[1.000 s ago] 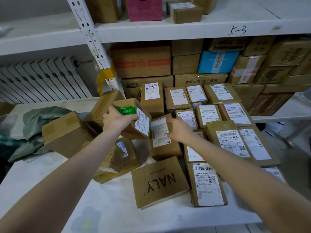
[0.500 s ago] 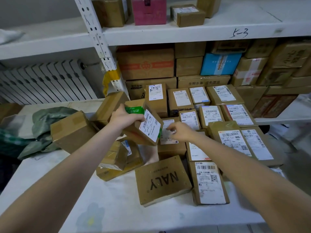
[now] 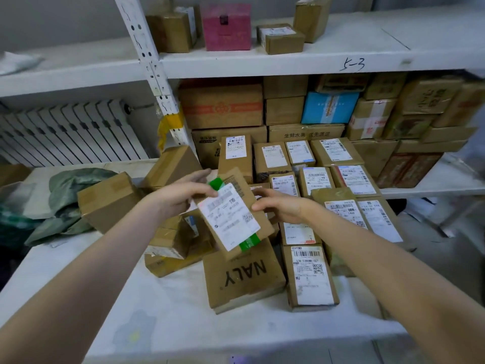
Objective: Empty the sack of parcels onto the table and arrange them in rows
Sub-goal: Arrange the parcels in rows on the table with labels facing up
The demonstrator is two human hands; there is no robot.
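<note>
A brown parcel with green tape and a white label is raised above the white table. My left hand grips its upper left edge. My right hand holds its right edge with fingers curled against the side. Labelled parcels lie in rows on the right half of the table. A box marked NALY and a labelled box lie at the front. Unsorted boxes are heaped to the left. The green sack lies crumpled at the far left.
A white metal shelf stands behind the table, packed with stacked cartons and a pink box. A shelf upright rises behind the heap. A radiator lines the wall at left. The floor shows at right.
The green-taped parcel has been lifted and turned label-up toward me. My right hand left the box on the table and took the parcel's right edge.
</note>
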